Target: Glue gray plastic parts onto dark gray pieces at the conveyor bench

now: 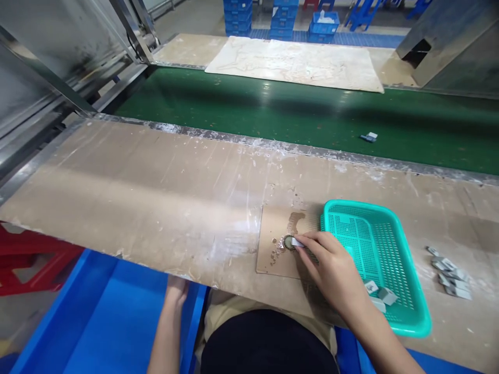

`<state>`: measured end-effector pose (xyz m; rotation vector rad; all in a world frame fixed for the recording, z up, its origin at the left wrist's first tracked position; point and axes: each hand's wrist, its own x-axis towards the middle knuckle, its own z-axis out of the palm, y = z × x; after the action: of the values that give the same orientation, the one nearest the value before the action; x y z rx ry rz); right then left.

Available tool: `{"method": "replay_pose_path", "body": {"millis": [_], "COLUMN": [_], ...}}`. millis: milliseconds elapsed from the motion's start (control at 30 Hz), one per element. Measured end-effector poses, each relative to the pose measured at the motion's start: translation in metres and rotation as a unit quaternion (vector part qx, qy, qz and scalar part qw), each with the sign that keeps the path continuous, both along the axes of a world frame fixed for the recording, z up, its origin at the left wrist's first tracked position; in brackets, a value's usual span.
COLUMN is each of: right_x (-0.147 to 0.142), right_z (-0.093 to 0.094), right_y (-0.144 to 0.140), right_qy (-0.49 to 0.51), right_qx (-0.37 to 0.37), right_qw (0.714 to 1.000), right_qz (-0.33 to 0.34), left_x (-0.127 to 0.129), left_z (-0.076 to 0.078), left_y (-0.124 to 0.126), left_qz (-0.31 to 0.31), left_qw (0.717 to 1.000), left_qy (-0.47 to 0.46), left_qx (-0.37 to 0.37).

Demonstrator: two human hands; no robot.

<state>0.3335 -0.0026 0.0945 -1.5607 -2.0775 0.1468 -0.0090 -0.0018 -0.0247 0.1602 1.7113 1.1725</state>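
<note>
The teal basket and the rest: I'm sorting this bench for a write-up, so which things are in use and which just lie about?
In use:
- right hand
- small grey part pressed at the round pad
- brown mat
- teal basket holding grey parts

Lying about:
- part pile
- lone part on green belt
- blue crates
- left hand, under the bench edge

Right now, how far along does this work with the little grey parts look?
Possibly done: a row of small grey parts lies on the bench right of the teal basket. In hand: the right hand presses one small part against a round pad on the brown board. Left: a few parts remain in the basket.
</note>
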Motion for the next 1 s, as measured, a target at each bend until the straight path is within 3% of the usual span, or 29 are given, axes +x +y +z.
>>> {"method": "replay_pose_path", "body": {"millis": [167, 367, 500, 600, 667, 800, 900, 1000], "right_x": [-0.003, -0.004, -0.003, -0.003, -0.003, -0.01, -0.016, -0.022], "right_z": [0.001, 0.0, 0.007, 0.02, 0.03, 0.045, 0.05, 0.05], "right_y": [0.0, 0.0, 0.0, -0.003, -0.007, -0.017, -0.024, -0.029], "right_qy": [-0.008, -0.027, 0.029, 0.129, 0.224, 0.402, 0.473, 0.518], "right_qx": [-0.017, -0.044, -0.032, -0.057, -0.122, -0.259, -0.301, -0.306], "right_qw": [1.0, 0.999, 0.999, 0.989, 0.964, 0.875, 0.825, 0.793], "right_qz": [0.011, 0.008, -0.003, -0.045, -0.075, -0.081, -0.075, -0.094], "left_x": [-0.021, -0.029, -0.013, 0.02, 0.051, 0.115, 0.15, 0.165], "left_z": [0.021, 0.065, 0.094, 0.115, 0.126, 0.136, 0.137, 0.139], "left_y": [-0.03, -0.06, -0.061, -0.049, -0.039, -0.021, -0.015, -0.014], "left_qz": [0.014, -0.086, -0.14, -0.19, -0.223, -0.23, -0.232, -0.245], "left_qw": [0.998, 0.989, 0.984, 0.973, 0.96, 0.943, 0.933, 0.918], "left_qy": [-0.053, -0.119, -0.111, -0.124, -0.155, -0.215, -0.238, -0.271], "left_qx": [0.009, -0.011, 0.003, 0.051, 0.071, 0.111, 0.138, 0.157]}}
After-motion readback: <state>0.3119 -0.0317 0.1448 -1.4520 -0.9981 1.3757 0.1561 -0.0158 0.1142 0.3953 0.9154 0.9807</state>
